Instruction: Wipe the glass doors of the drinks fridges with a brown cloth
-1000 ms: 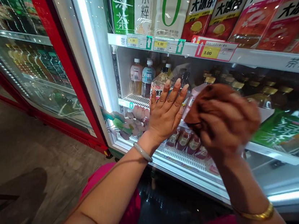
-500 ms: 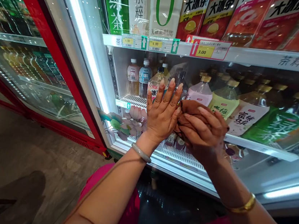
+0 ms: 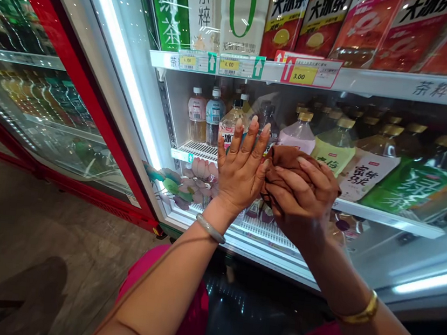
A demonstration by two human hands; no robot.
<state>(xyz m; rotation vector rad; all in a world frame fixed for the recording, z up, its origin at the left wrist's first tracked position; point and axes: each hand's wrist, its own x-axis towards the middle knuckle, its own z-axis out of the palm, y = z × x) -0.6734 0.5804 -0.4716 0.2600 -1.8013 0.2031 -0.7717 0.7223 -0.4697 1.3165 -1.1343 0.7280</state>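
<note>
My left hand [image 3: 241, 167] is open, fingers spread and pointing up, its palm turned toward the glass door of a drinks cooler. It appears to lie against the glass, though contact is hard to make out. Just to its right, my right hand [image 3: 305, 194] is closed around a bunched brown cloth [image 3: 285, 159], which bulges out above and to the left of the fingers. The cloth's left edge meets the thumb side of my left hand. Behind the hands, a bottle with a dark cap [image 3: 235, 117] and a pink-labelled bottle [image 3: 297, 136] are partly covered.
Large tea bottles stand on the upper shelf [image 3: 364, 82], above price tags [image 3: 300, 75]. More bottles, such as a green one [image 3: 417, 180], fill the shelf below. At left a red door frame [image 3: 74, 84] borders another cooler. Concrete floor [image 3: 36, 231] lies lower left.
The brown cloth shows a little more above my right hand's fingers, and that hand has shifted slightly. My left hand stays nearly in place. The whole view has drifted slightly.
</note>
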